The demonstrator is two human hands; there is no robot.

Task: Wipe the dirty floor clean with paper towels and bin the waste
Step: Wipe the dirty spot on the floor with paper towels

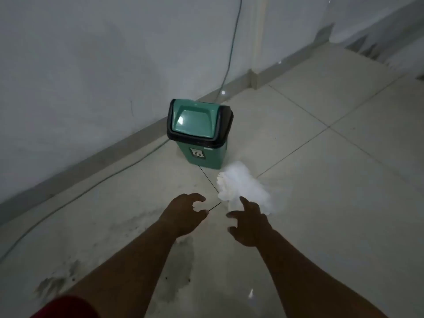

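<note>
A white bunch of paper towels (243,187) lies on the tiled floor just in front of a small green bin (199,131) with a black rim and a shut swing lid. My right hand (250,222) hovers at the near edge of the towels, its index finger stretched out and touching or almost touching them. My left hand (185,213) is a little to the left, fingers curled apart, holding nothing. Dark dirt smears (179,260) mark the floor under and left of my forearms.
A white wall with a grey skirting (96,161) runs diagonally behind the bin. A thin cable (75,198) hangs down the wall and trails along the floor by the skirting. Pale floor tiles (344,180) stretch to the right. A red sleeve edge (66,306) shows at bottom left.
</note>
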